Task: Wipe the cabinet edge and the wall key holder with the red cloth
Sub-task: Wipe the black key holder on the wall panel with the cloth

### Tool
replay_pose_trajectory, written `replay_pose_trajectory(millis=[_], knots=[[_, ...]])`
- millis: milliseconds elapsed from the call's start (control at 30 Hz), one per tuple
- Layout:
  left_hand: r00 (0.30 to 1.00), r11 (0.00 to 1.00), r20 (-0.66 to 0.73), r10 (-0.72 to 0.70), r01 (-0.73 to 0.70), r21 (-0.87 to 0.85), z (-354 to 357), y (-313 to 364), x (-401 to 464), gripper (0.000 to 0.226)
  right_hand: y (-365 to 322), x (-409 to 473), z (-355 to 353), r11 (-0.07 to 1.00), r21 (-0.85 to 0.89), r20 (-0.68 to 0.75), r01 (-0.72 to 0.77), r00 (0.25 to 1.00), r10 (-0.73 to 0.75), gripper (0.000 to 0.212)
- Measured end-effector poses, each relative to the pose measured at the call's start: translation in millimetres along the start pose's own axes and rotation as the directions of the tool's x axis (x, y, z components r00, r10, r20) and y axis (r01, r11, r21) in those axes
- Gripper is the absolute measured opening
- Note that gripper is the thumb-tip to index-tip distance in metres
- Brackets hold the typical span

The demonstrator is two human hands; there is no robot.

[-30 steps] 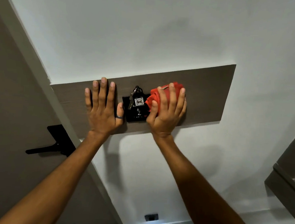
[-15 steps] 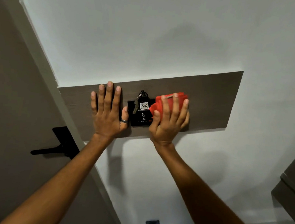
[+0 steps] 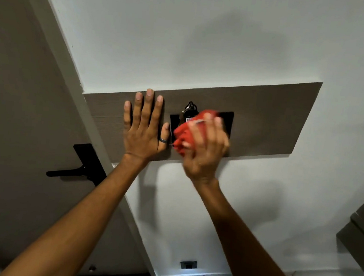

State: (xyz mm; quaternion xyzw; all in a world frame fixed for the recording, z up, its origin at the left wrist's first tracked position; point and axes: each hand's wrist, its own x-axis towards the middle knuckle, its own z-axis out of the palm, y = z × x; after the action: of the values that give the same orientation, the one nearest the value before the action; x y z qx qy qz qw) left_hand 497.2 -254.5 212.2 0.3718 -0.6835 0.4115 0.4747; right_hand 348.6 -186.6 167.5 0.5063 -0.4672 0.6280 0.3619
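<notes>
Sliding leftward since a moment ago, the right hand (image 3: 205, 148) is now dragging the bunched red cloth (image 3: 187, 134) over the black rectangular key holder plate (image 3: 226, 122), where before it was pressing just to the plate's right; the blur says it is moving fast. Its fingers are curling closed around the cloth, clamping it against the plate. The left hand (image 3: 144, 130) is lying flat with fingers spread on the long brown wood-grain wall panel (image 3: 266, 118), gripping nothing, seemingly bracing.

By my reading, the key holder step is under way, and the cabinet edge cannot be judged from here. Next, the cloth needs working around the hanging bunch of keys with a white tag (image 3: 188, 113), which is getting in the way and could swing or unhook if swiped hard.

Nearby, a black lever door handle (image 3: 79, 170) is sitting on the grey-brown door at left, and a grey cabinet corner (image 3: 362, 230) is showing at far right.
</notes>
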Motion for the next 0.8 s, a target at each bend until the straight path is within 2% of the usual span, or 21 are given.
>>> replay_pose_trajectory(millis=[67,100,133,233,267,333,367,400,467,500,533,600,633,733,767,800], knots=[[1.000,1.000,0.000,-0.012,0.012,-0.008,-0.2,0.1,-1.0,0.071,-0.5,-3.3,12.6,0.973,-0.114,0.091,0.200,0.977,-0.191,0.044],[1.000,1.000,-0.001,-0.011,0.011,-0.010,1.5,-0.2,-1.5,0.071,5.3,-1.9,19.1,0.967,-0.145,0.073,0.210,0.977,-0.201,0.044],[1.000,1.000,0.000,-0.008,0.008,-0.012,3.3,-0.6,-1.9,0.071,7.3,-1.5,24.2,0.975,-0.153,0.030,0.162,0.987,-0.159,0.045],[1.000,1.000,0.003,0.000,0.000,-0.011,6.1,-2.6,-1.5,0.078,-10.9,-9.3,36.6,0.988,-0.121,-0.107,-0.099,0.991,0.086,0.044],[1.000,1.000,0.013,-0.007,0.008,-0.021,6.1,-3.4,-1.9,0.082,-15.7,-12.3,37.1,0.986,-0.125,-0.108,-0.109,0.989,0.096,0.043],[1.000,0.999,0.001,-0.011,0.011,-0.031,6.3,-2.8,-2.9,0.078,-5.2,-11.9,32.6,0.986,-0.159,-0.050,0.054,0.997,-0.063,0.043],[1.000,1.000,-0.003,-0.008,0.008,-0.026,6.9,-3.0,-3.5,0.073,1.5,-12.1,32.0,0.982,-0.169,-0.033,0.083,0.995,-0.090,0.044],[1.000,1.000,0.000,-0.006,0.006,-0.025,7.6,-3.7,-3.4,0.070,2.1,-12.0,32.5,0.989,-0.146,-0.051,0.021,0.998,-0.029,0.046],[1.000,1.000,0.000,0.006,-0.006,-0.025,6.9,-3.9,-3.1,0.070,-18.3,-10.4,37.8,0.974,-0.083,-0.129,-0.213,0.971,0.201,0.046],[1.000,1.000,0.000,0.009,-0.009,-0.030,6.6,-3.4,-2.2,0.072,-28.3,-11.9,40.4,0.964,-0.079,-0.144,-0.255,0.959,0.242,0.044],[1.000,0.999,0.006,0.005,-0.005,-0.037,6.3,-2.7,-2.2,0.075,-31.2,-14.4,40.0,0.976,-0.078,-0.126,-0.203,0.973,0.193,0.043],[1.000,1.000,-0.003,0.009,-0.009,-0.026,8.6,-2.9,-3.9,0.073,-9.5,-16.5,36.4,0.992,-0.117,-0.048,0.044,0.998,-0.050,0.043],[1.000,1.000,-0.004,0.011,-0.011,-0.014,9.0,-3.4,-4.5,0.071,-0.4,-16.4,34.3,0.990,-0.125,-0.035,0.062,0.997,-0.067,0.043],[1.000,0.999,-0.003,-0.004,0.004,-0.035,7.9,-4.2,-2.8,0.067,-17.1,-14.6,36.9,0.978,-0.077,-0.097,-0.192,0.978,0.184,0.044],[1.000,0.999,0.001,-0.007,0.007,-0.043,6.5,-3.6,-2.9,0.067,-21.9,-16.8,37.9,0.980,-0.079,-0.103,-0.182,0.980,0.173,0.043],[1.000,0.999,0.003,-0.007,0.008,-0.046,5.9,-2.9,-4.0,0.067,-17.0,-19.4,35.6,0.993,-0.090,-0.089,-0.077,0.994,0.069,0.042]])
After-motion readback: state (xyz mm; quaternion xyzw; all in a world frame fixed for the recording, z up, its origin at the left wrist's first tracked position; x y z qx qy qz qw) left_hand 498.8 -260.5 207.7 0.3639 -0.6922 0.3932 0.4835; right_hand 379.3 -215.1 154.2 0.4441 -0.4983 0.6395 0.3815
